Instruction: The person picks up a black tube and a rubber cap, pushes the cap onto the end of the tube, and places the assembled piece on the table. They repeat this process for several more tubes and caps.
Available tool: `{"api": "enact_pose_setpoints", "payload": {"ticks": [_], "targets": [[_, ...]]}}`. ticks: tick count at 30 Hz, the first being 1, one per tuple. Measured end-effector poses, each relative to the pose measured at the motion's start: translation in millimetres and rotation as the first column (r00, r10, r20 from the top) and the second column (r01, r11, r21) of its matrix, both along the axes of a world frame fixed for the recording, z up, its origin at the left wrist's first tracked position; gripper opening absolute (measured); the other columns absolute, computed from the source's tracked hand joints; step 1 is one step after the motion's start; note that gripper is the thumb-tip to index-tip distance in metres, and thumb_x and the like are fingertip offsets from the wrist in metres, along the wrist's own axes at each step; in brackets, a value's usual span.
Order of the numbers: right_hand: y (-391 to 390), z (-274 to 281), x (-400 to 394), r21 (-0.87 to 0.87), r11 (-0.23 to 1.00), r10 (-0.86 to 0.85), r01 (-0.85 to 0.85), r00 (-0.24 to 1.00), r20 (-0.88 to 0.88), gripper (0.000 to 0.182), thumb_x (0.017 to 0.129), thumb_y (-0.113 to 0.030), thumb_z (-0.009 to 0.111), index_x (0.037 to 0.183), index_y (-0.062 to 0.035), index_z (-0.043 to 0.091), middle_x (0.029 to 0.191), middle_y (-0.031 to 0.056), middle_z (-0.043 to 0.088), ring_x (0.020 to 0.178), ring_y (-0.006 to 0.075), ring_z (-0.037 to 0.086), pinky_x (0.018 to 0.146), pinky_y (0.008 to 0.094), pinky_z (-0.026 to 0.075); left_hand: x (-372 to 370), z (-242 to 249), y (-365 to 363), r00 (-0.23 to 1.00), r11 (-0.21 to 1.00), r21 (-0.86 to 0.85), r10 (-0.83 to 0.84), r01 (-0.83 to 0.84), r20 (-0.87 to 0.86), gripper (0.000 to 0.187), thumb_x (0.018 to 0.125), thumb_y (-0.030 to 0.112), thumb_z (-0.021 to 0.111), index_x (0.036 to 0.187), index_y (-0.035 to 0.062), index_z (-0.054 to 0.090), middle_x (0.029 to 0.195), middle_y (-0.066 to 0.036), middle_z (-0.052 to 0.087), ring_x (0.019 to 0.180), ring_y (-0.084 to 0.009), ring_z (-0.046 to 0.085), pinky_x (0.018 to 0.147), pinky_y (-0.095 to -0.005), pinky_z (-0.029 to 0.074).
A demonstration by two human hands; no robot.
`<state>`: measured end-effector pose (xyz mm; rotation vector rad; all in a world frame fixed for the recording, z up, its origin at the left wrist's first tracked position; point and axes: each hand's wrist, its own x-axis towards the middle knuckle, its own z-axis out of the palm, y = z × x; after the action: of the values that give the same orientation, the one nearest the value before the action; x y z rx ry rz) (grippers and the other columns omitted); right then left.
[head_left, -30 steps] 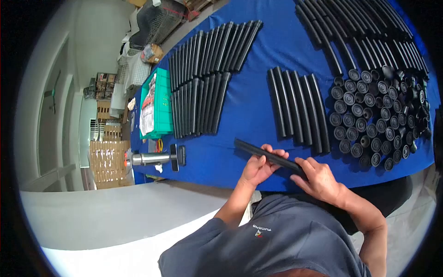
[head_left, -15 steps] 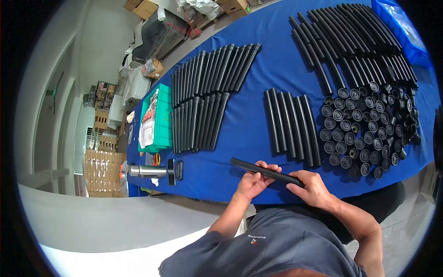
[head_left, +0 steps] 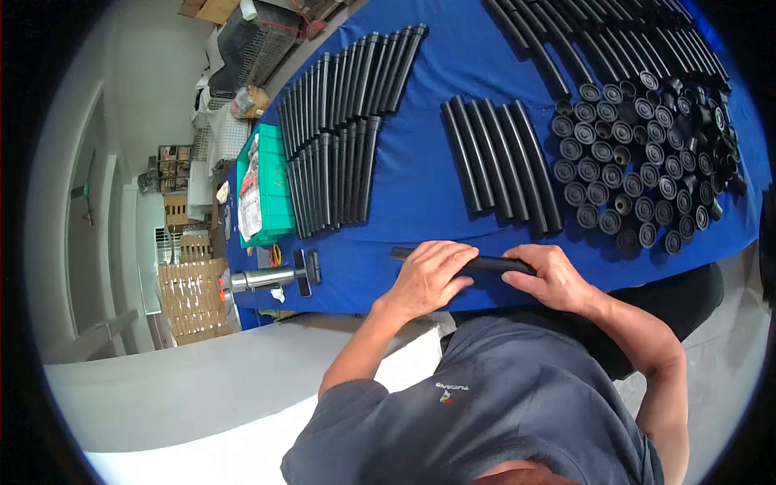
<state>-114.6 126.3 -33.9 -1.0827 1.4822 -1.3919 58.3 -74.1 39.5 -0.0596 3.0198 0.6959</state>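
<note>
A black plastic tube point(head_left: 495, 263) lies nearly level across both my hands at the near edge of the blue-covered table. My left hand point(head_left: 427, 279) wraps over its left part from above, with the thumb on the near side and the tube's left end sticking out beyond. My right hand point(head_left: 552, 277) is closed round the right end and hides it. Just beyond my hands, several loose black tubes point(head_left: 503, 166) lie side by side. Black round caps with ringed faces point(head_left: 596, 194) stand crowded to the right.
Two rows of black tubes with collared ends point(head_left: 333, 137) lie at the left. Beside them are a green crate point(head_left: 276, 190), a steel flask point(head_left: 263, 279) and a phone-like dark slab point(head_left: 302, 273). More tubes point(head_left: 614, 48) fill the far right of the blue cloth point(head_left: 380, 283).
My left hand has turned from palm up beneath the tube to palm down over it. My right hand keeps its hold on the right end. The view has tilted lower.
</note>
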Motion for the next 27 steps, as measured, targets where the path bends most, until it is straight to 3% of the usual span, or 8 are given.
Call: {"api": "enact_pose_setpoints", "payload": {"ticks": [3, 4, 5, 8, 13, 15, 21, 27], "targets": [[-0.6, -1.0, 0.5, -0.023, 1.0, 0.018, -0.018, 1.0, -0.011, 0.035, 0.09, -0.022, 0.073, 0.11, 0.0059, 0.069, 0.09, 0.0229, 0.07, 0.083, 0.0345, 0.071, 0.075, 0.0408, 0.054, 1.5, -7.7, -7.0, 0.999, 1.0, -0.01, -0.01, 0.011, 0.037, 0.043, 0.076, 0.01, 0.083, 0.117, 0.0035, 0.07, 0.114, -0.014, 0.072, 0.102, -0.0319, 0.069, 0.089, -0.0433, 0.055], [0.7, 11.9, -1.5, 0.151, 0.987, 0.031, -0.05, 0.992, 0.125, 0.045, 0.087, -0.027, 0.078, 0.115, 0.0067, 0.067, 0.091, 0.0234, 0.072, 0.082, 0.0315, 0.073, 0.077, 0.0397, 0.055, 0.8, -2.6, -11.4, 0.999, 1.0, -0.004, -0.024, 0.024, 0.022, 0.042, 0.076, 0.009, 0.083, 0.116, 0.0035, 0.07, 0.112, -0.013, 0.073, 0.099, -0.0317, 0.07, 0.088, -0.0431, 0.055], [1.1, 13.2, -1.3, 0.165, 0.986, 0.015, -0.026, 0.998, 0.062, 0.065, 0.083, -0.035, 0.084, 0.125, 0.0095, 0.062, 0.091, 0.0247, 0.073, 0.083, 0.0298, 0.074, 0.078, 0.0391, 0.057, -1.0, 3.3, -17.9, 0.999, 0.999, 0.0, -0.037, 0.037, 0.006, 0.041, 0.076, 0.008, 0.082, 0.115, 0.0036, 0.07, 0.11, -0.013, 0.073, 0.097, -0.0315, 0.07, 0.086, -0.043, 0.055], [0.1, -0.4, -1.9, 0.178, 0.977, 0.105, -0.114, 0.992, 0.064, 0.086, 0.081, -0.044, 0.085, 0.136, 0.013, 0.05, 0.091, 0.0242, 0.073, 0.085, 0.0332, 0.075, 0.078, 0.0409, 0.059, -12.0, 26.7, -49.0, 0.972, 0.976, 0.057, 0.216, -0.211, -0.095, 0.033, 0.081, 0.006, 0.078, 0.112, -0.0004, 0.07, 0.108, -0.016, 0.071, 0.099, -0.0311, 0.07, 0.088, -0.0396, 0.055], [1.1, 1.1, -0.9, 0.118, 0.959, 0.274, -0.258, 0.952, -0.139, 0.063, 0.092, -0.037, 0.074, 0.131, 0.0088, 0.055, 0.091, 0.0209, 0.074, 0.081, 0.0346, 0.073, 0.075, 0.0419, 0.057, -92.0, 36.3, -118.9, 0.864, 0.888, -0.078, 0.416, -0.453, -0.283, 0.036, 0.085, 0.016, 0.075, 0.114, -0.0033, 0.068, 0.105, -0.018, 0.068, 0.099, -0.0344, 0.068, 0.089, -0.0396, 0.054], [1.7, -0.1, -2.7, 0.109, 0.959, 0.275, -0.261, 0.95, -0.144, 0.06, 0.092, -0.036, 0.072, 0.128, 0.0102, 0.057, 0.089, 0.022, 0.074, 0.084, 0.0367, 0.073, 0.078, 0.0435, 0.057, -136.6, 17.4, -155.6, 0.861, 0.882, -0.17, 0.359, -0.439, -0.36, 0.039, 0.085, 0.019, 0.075, 0.116, -0.003, 0.068, 0.108, -0.019, 0.068, 0.102, -0.0369, 0.068, 0.091, -0.0422, 0.054], [3.3, 1.6, -7.1, 0.083, 0.962, 0.27, -0.262, 0.955, -0.124, 0.047, 0.095, -0.03, 0.07, 0.121, 0.0078, 0.061, 0.09, 0.0222, 0.073, 0.084, 0.0368, 0.073, 0.077, 0.0435, 0.057, -263.3, -29.3, -211.1, 0.858, 0.771, -0.378, 0.475, -0.513, -0.197, 0.04, 0.088, 0.024, 0.073, 0.12, -0.0007, 0.07, 0.119, -0.02, 0.07, 0.114, -0.0383, 0.066, 0.099, -0.0458, 0.052], [3.7, 3.9, -12.6, 0.098, 0.958, 0.276, -0.268, 0.957, -0.087, 0.045, 0.095, -0.029, 0.07, 0.121, 0.0071, 0.062, 0.09, 0.0219, 0.073, 0.084, 0.0365, 0.073, 0.076, 0.0434, 0.058, -305.8, -55.5, -232.3, 0.794, 0.666, -0.478, 0.597, -0.572, -0.118, 0.032, 0.086, 0.019, 0.071, 0.11, -0.0037, 0.071, 0.119, -0.025, 0.069, 0.115, -0.0412, 0.066, 0.099, -0.0498, 0.054]]}}
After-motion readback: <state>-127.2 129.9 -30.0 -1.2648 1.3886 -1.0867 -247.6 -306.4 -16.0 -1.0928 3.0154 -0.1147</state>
